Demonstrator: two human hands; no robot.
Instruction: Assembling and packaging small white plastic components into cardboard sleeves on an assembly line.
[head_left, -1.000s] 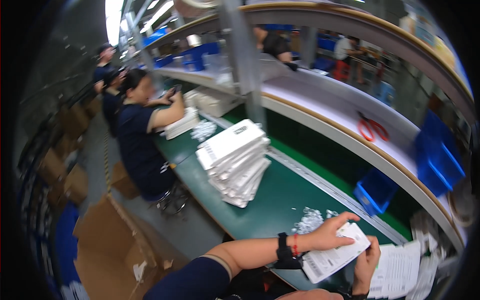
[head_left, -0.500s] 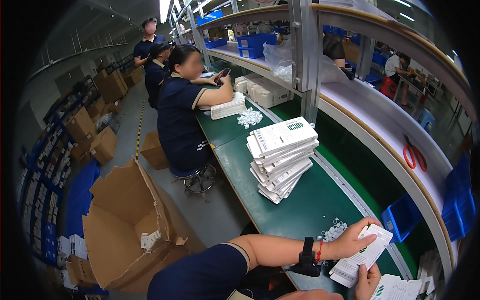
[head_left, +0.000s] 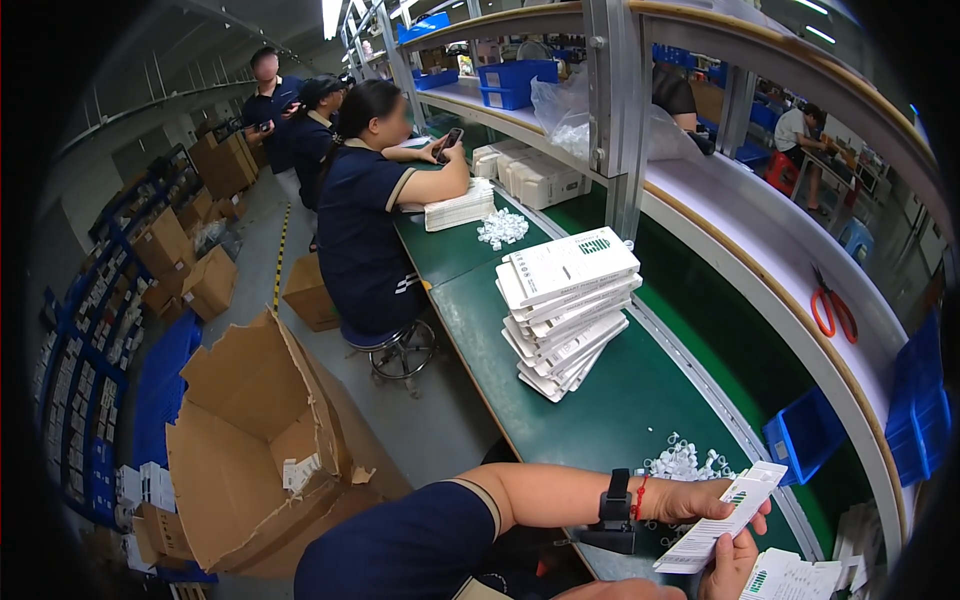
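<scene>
At the lower right I hold a flat white carton [head_left: 722,528] with green print, tilted over the bench edge. My left hand [head_left: 695,500], reaching in with a black wristband and a red string bracelet, is closed on its upper part, thumb on the face. My right hand [head_left: 732,565] grips its lower edge. Small white clip-like plastic pieces [head_left: 685,458] lie in a heap just beyond my left hand. Beside my right hand are more flat white cartons [head_left: 790,577]. Farther up the bench stands an uneven stack of white cartons [head_left: 570,310].
A large open cardboard box [head_left: 270,430] stands on the left. A blue bin [head_left: 803,435] sits right of my hands, and red-handled scissors [head_left: 832,305] lie on the white shelf. A co-worker [head_left: 365,220] sits farther along the green bench [head_left: 465,330], holding a phone.
The carton in my hands has turned from showing its broad face to a narrower, tilted view. My left hand's grip has rotated with it. Farther off, a standing person has shifted left.
</scene>
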